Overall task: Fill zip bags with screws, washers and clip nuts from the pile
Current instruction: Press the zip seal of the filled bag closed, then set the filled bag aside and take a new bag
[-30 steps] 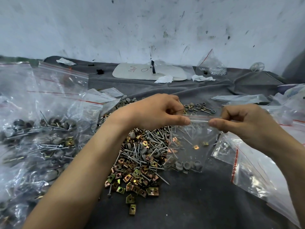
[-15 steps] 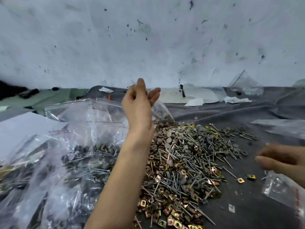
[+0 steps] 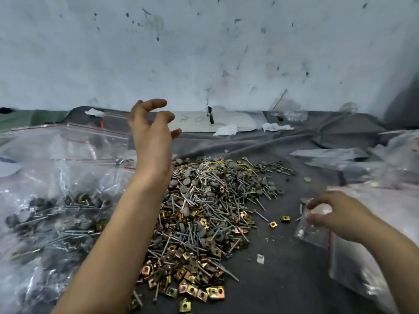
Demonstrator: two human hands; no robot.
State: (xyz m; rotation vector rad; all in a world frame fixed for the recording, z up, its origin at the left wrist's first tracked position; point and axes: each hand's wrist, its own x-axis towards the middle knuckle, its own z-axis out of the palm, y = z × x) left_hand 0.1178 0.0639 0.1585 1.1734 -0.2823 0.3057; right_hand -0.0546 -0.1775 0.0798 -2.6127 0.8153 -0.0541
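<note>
1. The left hand [image 3: 152, 134] hangs raised above the heap of clear zip bags already filled with hardware [image 3: 56, 211]. Its fingers are loosely curled and apart, holding nothing.
2. The right hand [image 3: 335, 214] sits low at the right with its fingers bent over the top edge of a small clear empty zip bag [image 3: 310, 232]. It seems to pinch the bag, though blur makes the contact uncertain.
3. That bag lies at the edge of a stack of flat clear bags with red seal lines [image 3: 362, 268], just right of the pile.
4. The mixed pile [image 3: 204, 211] sits mid-desk on the dark grey cloth-covered desk [image 3: 283, 279]. It holds thin silver screws [image 3: 217, 193], round grey washers [image 3: 183, 189] and square brass-coloured clip nuts [image 3: 192, 288].
5. The step in hand looks like fetching a fresh bag. It should be peeled off singly by one corner so its neighbours do not cling.
6. Bring the left hand down to the bag's mouth and part the seal with both thumbs before scooping.
7. Hold the mouth close beside the pile so that loose screws do not scatter.
</note>
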